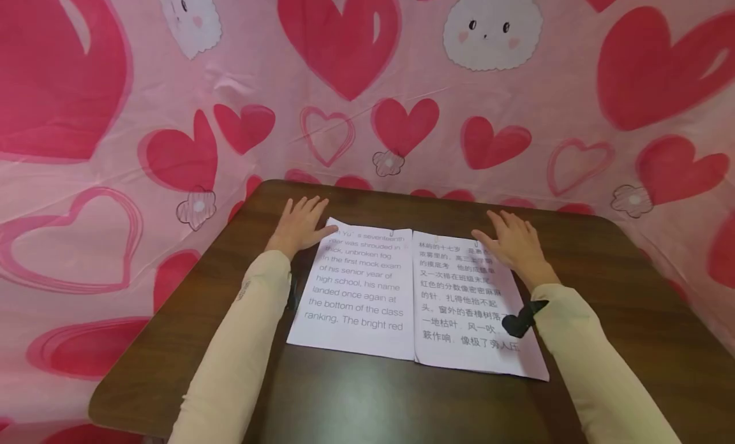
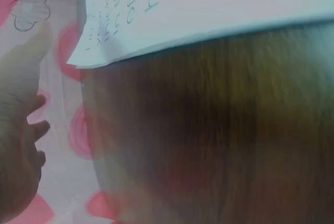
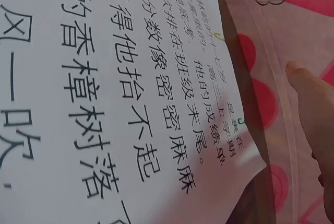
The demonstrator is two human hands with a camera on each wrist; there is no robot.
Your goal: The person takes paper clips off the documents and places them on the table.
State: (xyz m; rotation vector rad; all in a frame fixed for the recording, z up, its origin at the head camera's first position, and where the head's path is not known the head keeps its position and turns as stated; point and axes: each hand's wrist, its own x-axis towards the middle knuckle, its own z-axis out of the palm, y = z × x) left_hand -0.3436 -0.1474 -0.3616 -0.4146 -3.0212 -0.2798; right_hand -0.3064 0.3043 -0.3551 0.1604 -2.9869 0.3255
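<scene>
Two stacks of white printed sheets lie side by side on a brown wooden table (image 1: 339, 393). English text covers the left sheet (image 1: 356, 291), and Chinese text covers the right sheet (image 1: 459, 303). Small clips show along the right sheet's top edge in the right wrist view. My left hand (image 1: 298, 227) is spread at the left sheet's upper left corner, its thumb at that corner. Over the right sheet's upper right part, my right hand (image 1: 513, 243) has its fingers extended and hides some characters. Neither hand holds anything. Whether they touch the paper I cannot tell.
A pink cloth (image 1: 413, 67) with red hearts and white bunny faces hangs behind the table. The table's rounded far edge (image 1: 448, 198) runs close to it. A black strap with a dark heart-shaped piece (image 1: 519, 321) is on the right wrist.
</scene>
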